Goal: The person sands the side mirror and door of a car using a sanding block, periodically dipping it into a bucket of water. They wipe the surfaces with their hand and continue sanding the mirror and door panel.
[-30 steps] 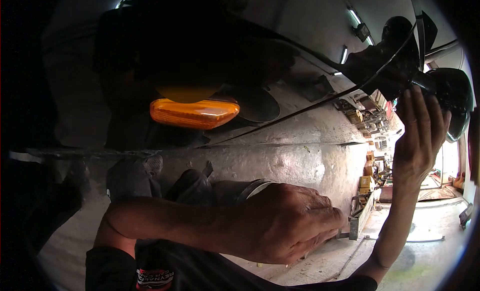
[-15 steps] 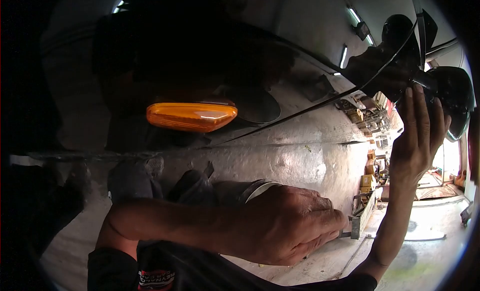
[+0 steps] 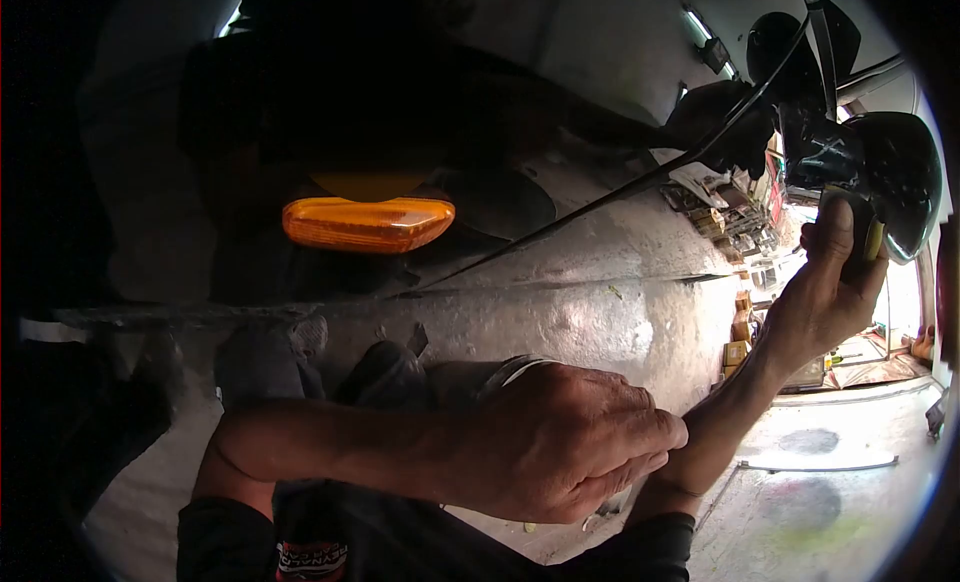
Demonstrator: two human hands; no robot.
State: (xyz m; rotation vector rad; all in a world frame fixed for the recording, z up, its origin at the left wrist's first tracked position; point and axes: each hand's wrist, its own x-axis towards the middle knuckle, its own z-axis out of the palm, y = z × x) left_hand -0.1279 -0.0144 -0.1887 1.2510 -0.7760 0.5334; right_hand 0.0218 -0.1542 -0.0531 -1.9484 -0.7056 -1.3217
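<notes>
My right hand (image 3: 825, 307) reaches up at the right and grips a dark pad with a yellow edge (image 3: 858, 230). The pad is right at the underside of the glossy black side mirror (image 3: 908, 172) of a car. Across the lower middle lies my left hand (image 3: 570, 442), its fingers curled and pressed together; whatever they may hold is hidden. Above it, an orange side marker lamp (image 3: 370, 225) is set in the car's dark, reflective panel (image 3: 560, 252).
Below the panel is a grey concrete floor (image 3: 830, 492) with dark stains. Cardboard boxes (image 3: 736, 354) stand in the background at the right, by a bright opening. A round pale rim (image 3: 525, 367) shows behind my left wrist.
My right hand has turned over and dropped slightly from the mirror, so its thumb and the pad now show. The left hand has barely moved.
</notes>
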